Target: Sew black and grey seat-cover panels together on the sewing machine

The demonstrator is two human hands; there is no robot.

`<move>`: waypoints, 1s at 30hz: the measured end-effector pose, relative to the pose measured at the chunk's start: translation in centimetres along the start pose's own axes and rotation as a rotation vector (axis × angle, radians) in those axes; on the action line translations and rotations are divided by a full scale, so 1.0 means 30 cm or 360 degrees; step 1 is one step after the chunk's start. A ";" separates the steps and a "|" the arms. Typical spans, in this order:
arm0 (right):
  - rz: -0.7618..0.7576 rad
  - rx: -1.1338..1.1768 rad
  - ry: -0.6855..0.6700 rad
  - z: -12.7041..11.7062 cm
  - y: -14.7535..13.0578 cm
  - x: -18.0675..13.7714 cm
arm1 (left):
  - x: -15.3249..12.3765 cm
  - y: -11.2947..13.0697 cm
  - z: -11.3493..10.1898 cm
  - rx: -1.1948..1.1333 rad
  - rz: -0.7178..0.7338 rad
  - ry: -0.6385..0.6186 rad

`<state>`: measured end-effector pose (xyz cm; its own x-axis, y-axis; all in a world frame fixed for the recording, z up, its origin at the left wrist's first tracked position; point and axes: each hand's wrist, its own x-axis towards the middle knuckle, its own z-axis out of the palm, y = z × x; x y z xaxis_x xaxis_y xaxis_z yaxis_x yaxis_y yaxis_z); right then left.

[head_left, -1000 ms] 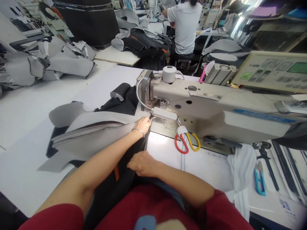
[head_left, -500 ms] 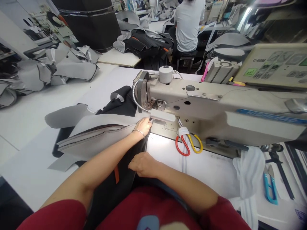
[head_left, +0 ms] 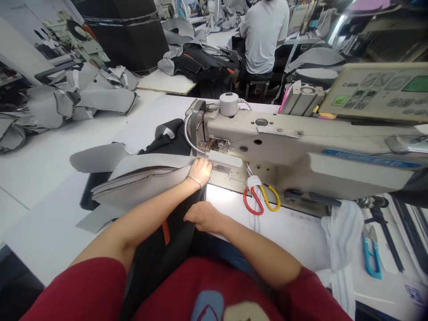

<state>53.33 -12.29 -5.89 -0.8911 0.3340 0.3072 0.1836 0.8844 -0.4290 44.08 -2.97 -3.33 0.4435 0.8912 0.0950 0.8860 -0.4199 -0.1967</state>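
My left hand [head_left: 200, 171], with a bracelet at the wrist, presses its curled fingers on the fabric edge just beside the needle area of the sewing machine [head_left: 240, 133]. Layered grey padded fabric [head_left: 143, 180] spreads out to the left of it. Closer to my body, my right hand [head_left: 206, 217] is closed on the edge of the black fabric [head_left: 179, 236], which hangs down toward my lap and carries an orange tab [head_left: 166, 232]. The needle and presser foot are mostly hidden behind a white lamp bar [head_left: 225, 160].
Scissors with red and yellow handles [head_left: 262, 196] lean against the machine bed. At right are a striped white cloth [head_left: 343, 240] and blue thread snips [head_left: 371, 254]. Grey fabric pieces [head_left: 100, 96] lie piled at left. A person in a white shirt [head_left: 265, 35] sits beyond.
The layered fabric has slid slightly right, toward the machine, with my left hand on it. My right hand has moved a little up and right along the black fabric's edge.
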 end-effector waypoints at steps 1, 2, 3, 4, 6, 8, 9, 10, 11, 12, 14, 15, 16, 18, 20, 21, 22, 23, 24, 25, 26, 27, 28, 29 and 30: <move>-0.0011 0.0003 0.0013 0.002 0.001 -0.001 | -0.012 0.001 -0.016 0.0026 -0.0018 0.0060; -0.0021 0.0005 0.0026 0.003 0.002 -0.001 | -0.022 0.001 -0.032 0.0051 -0.0046 0.0107; -0.0032 0.0007 0.0038 0.004 0.003 -0.001 | -0.031 0.000 -0.047 0.0069 -0.0076 0.0129; -0.0043 0.0009 0.0047 0.004 0.004 -0.001 | -0.036 -0.003 -0.060 0.0072 -0.0098 0.0120; -0.0062 0.0006 0.0063 0.004 0.005 -0.001 | -0.039 -0.007 -0.073 0.0044 -0.0074 0.0048; -0.0067 -0.0007 0.0080 0.005 0.006 0.000 | -0.041 -0.007 -0.065 0.0015 0.0002 -0.0016; -0.0065 -0.0013 0.0089 0.008 0.006 0.000 | -0.045 -0.004 -0.053 0.0015 0.0045 -0.0034; -0.0062 -0.0017 0.0098 0.011 0.006 0.001 | -0.052 0.000 -0.038 0.0027 0.0084 -0.0037; -0.0058 -0.0018 0.0108 0.015 0.007 0.001 | -0.062 0.005 -0.020 0.0047 0.0115 -0.0020; -0.0055 -0.0016 0.0115 0.019 0.008 0.003 | -0.075 0.009 0.000 0.0070 0.0139 0.0016; -0.0053 -0.0016 0.0125 0.028 0.008 0.006 | -0.102 0.013 0.035 0.0103 0.0162 0.0142; -0.0057 -0.0018 0.0128 0.031 0.008 0.007 | -0.114 0.012 0.049 0.0104 0.0160 0.0216; -0.0059 -0.0024 0.0132 0.032 0.007 0.008 | -0.122 0.009 0.060 0.0093 0.0159 0.0284; -0.0056 -0.0041 0.0135 0.033 0.006 0.009 | -0.128 -0.001 0.074 0.0051 0.0199 0.0385; -0.0046 -0.0055 0.0137 0.031 0.003 0.009 | -0.124 -0.014 0.079 0.0002 0.0283 0.0435; -0.0040 -0.0060 0.0138 0.030 0.002 0.008 | -0.120 -0.020 0.081 -0.0021 0.0319 0.0445; -0.0037 -0.0066 0.0138 0.029 0.001 0.007 | -0.116 -0.026 0.082 -0.0044 0.0345 0.0450; -0.0035 -0.0070 0.0139 0.029 0.000 0.007 | -0.112 -0.031 0.084 -0.0067 0.0360 0.0454; -0.0034 -0.0075 0.0142 0.028 -0.001 0.007 | -0.109 -0.037 0.086 -0.0086 0.0368 0.0455; -0.0037 -0.0079 0.0145 0.027 -0.002 0.007 | -0.105 -0.042 0.088 -0.0103 0.0374 0.0459; -0.0040 -0.0085 0.0149 0.026 -0.003 0.007 | -0.102 -0.049 0.090 -0.0120 0.0378 0.0460; -0.0043 -0.0091 0.0152 0.023 -0.005 0.006 | -0.098 -0.056 0.093 -0.0139 0.0381 0.0460; -0.0046 -0.0097 0.0154 0.020 -0.007 0.006 | -0.093 -0.065 0.096 -0.0165 0.0382 0.0457; -0.0049 -0.0100 0.0153 0.016 -0.008 0.006 | -0.088 -0.074 0.098 -0.0202 0.0385 0.0455; -0.0050 -0.0100 0.0149 0.012 -0.010 0.006 | -0.082 -0.084 0.100 -0.0248 0.0390 0.0452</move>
<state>52.96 -12.61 -6.01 -0.8547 0.3321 0.3990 0.1844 0.9127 -0.3647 40.36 -3.59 -6.00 0.6446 0.6879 0.3337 0.7495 -0.6546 -0.0986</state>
